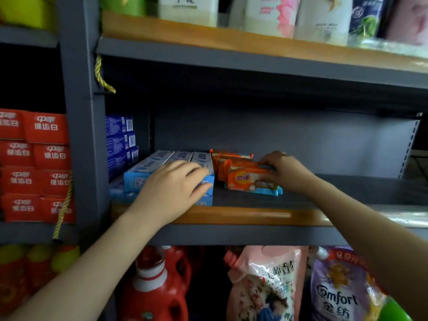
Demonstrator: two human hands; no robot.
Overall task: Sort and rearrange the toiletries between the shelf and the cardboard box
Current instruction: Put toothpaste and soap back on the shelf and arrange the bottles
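Note:
On the middle shelf [231, 215] lie light blue toothpaste boxes [159, 162] side by side, stacked in two layers. My left hand [172, 186] rests on their near ends, fingers curled over the front of the rightmost box. To the right stand several orange soap packs [251, 181] in a row from front to back. My right hand [283, 171] grips the top right of the front pack. No cardboard box is in view.
Dark blue boxes [120, 140] are stacked at the shelf's back left. Red toothpaste boxes [34, 165] fill the left bay. Bottles [322, 19] stand on the shelf above; red detergent jugs [159, 283] and refill pouches [266, 283] below. The shelf's right half is bare.

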